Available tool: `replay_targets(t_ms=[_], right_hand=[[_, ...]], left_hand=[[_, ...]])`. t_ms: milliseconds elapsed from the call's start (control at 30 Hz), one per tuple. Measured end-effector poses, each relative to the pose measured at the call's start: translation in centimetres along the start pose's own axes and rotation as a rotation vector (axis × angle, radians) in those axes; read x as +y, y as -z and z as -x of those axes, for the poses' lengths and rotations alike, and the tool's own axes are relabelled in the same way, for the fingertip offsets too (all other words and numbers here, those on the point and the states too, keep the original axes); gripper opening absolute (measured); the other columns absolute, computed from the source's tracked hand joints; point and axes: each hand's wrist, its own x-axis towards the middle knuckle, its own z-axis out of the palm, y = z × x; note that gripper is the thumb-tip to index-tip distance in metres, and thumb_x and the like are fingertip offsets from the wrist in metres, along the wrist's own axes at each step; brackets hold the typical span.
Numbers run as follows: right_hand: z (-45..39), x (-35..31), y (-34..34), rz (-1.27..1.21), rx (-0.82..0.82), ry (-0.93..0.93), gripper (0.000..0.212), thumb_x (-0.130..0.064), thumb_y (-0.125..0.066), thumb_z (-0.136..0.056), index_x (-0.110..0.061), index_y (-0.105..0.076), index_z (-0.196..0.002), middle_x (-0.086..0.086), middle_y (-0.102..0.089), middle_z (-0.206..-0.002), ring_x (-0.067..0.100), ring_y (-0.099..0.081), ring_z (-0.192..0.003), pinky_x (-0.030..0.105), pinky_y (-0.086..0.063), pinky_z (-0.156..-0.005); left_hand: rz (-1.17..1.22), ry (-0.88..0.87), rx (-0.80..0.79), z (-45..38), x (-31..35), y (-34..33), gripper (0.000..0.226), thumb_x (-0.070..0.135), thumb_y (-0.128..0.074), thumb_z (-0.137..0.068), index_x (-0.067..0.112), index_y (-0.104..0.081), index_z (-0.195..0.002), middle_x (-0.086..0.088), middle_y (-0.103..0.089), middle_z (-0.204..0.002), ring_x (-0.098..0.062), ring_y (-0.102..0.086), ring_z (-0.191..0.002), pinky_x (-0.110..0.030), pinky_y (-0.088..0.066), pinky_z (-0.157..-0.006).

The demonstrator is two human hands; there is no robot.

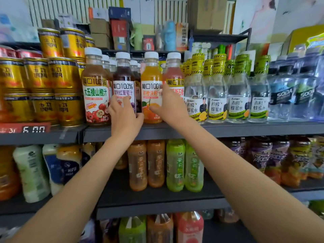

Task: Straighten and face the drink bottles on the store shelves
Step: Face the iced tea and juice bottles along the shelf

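Observation:
Four white-capped juice bottles stand in a row on the upper grey shelf (175, 131): a hawthorn one (95, 88), a dark grape one (123, 79), an orange one (151, 81) and a pink one (174, 74). My left hand (123, 114) grips the lower part of the grape bottle, fingers on its label and thumb at its right side. My right hand (168, 106) holds the orange bottle, thumb across the front of its label and fingers round its right side, next to the pink bottle. All four labels face forward.
Gold cans (50, 85) are stacked left of the juices; honey-water bottles (217, 99) with yellow caps and clear soda bottles (282, 99) stand to the right. Tea and juice bottles (156, 163) fill the shelf below. Boxes sit on top behind.

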Motion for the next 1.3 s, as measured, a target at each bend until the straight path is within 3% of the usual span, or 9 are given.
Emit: replay_targets(t_ms=[167,400,567,700,967,1100,1300], right_hand=[[-0.9,0.0,-3.1,0.201,0.120,-0.040,0.071,-0.020,-0.060,-0.090,-0.007,-0.017,-0.145,0.013,-0.025,-0.145,0.033,-0.059,-0.098,0.032,-0.043,-0.059],[-0.7,0.2,-3.8,0.227,0.168,-0.042,0.066,-0.020,-0.057,-0.091,-0.008,-0.020,-0.145,0.009,-0.028,-0.145,0.029,-0.062,-0.095,0.030,-0.039,-0.054],[-0.8,0.0,-2.7,0.196,0.120,-0.030,0.083,-0.017,-0.064,-0.088,-0.012,-0.009,-0.149,0.009,-0.023,-0.150,0.027,-0.057,-0.109,0.027,-0.037,-0.060],[-1.2,-0.9,-2.3,0.176,0.105,-0.023,0.092,-0.011,-0.064,-0.085,-0.015,0.000,-0.151,0.013,-0.023,-0.148,0.031,-0.053,-0.112,0.033,-0.039,-0.066],[-1.7,-0.6,-1.9,0.267,0.088,0.005,0.098,-0.022,-0.071,-0.082,-0.016,-0.001,-0.151,0.008,-0.020,-0.149,0.028,-0.059,-0.101,0.032,-0.040,-0.059],[-2.3,-0.8,-1.4,0.273,0.083,-0.011,0.102,-0.014,-0.074,-0.078,-0.014,-0.002,-0.150,0.011,-0.006,-0.156,0.027,-0.062,-0.098,0.029,-0.042,-0.060],[-4.2,-1.4,2.1,0.123,0.005,-0.061,0.111,-0.028,-0.078,-0.075,-0.013,0.002,-0.151,0.009,-0.010,-0.156,0.030,-0.046,-0.126,0.037,-0.047,-0.085]], left_hand=[[0.022,0.090,-0.111,-0.8,0.0,-0.5,0.048,0.022,-0.056,-0.091,0.012,-0.037,-0.135,-0.022,-0.002,-0.153,-0.044,-0.011,-0.137,-0.046,-0.022,-0.109],[-0.004,0.056,-0.071,-0.9,-0.6,-1.1,0.052,0.023,-0.058,-0.090,0.015,-0.040,-0.138,-0.021,-0.003,-0.153,-0.046,-0.012,-0.134,-0.047,-0.021,-0.109],[-0.003,0.063,-0.028,-1.8,-0.8,-1.0,0.046,0.022,-0.060,-0.088,0.015,-0.049,-0.132,-0.024,-0.017,-0.144,-0.047,-0.019,-0.128,-0.047,-0.022,-0.106],[0.021,-0.004,-0.040,-2.1,-0.1,-0.7,0.051,0.019,-0.060,-0.087,0.016,-0.045,-0.135,-0.022,-0.024,-0.135,-0.045,-0.029,-0.120,-0.047,-0.026,-0.104],[0.093,-0.030,-0.060,-2.9,1.0,-0.7,0.055,0.016,-0.059,-0.088,0.013,-0.038,-0.139,-0.022,-0.009,-0.146,-0.046,-0.019,-0.130,-0.047,-0.026,-0.108],[-0.003,-0.097,-0.117,-4.0,0.3,-0.7,0.071,0.021,-0.057,-0.091,0.023,-0.017,-0.149,-0.025,0.016,-0.152,-0.051,-0.005,-0.138,-0.054,-0.015,-0.114],[0.021,-0.020,-0.135,-6.0,0.7,-0.6,0.080,0.007,-0.051,-0.093,0.041,-0.004,-0.148,-0.022,0.016,-0.153,-0.051,-0.012,-0.137,-0.052,-0.027,-0.107]])
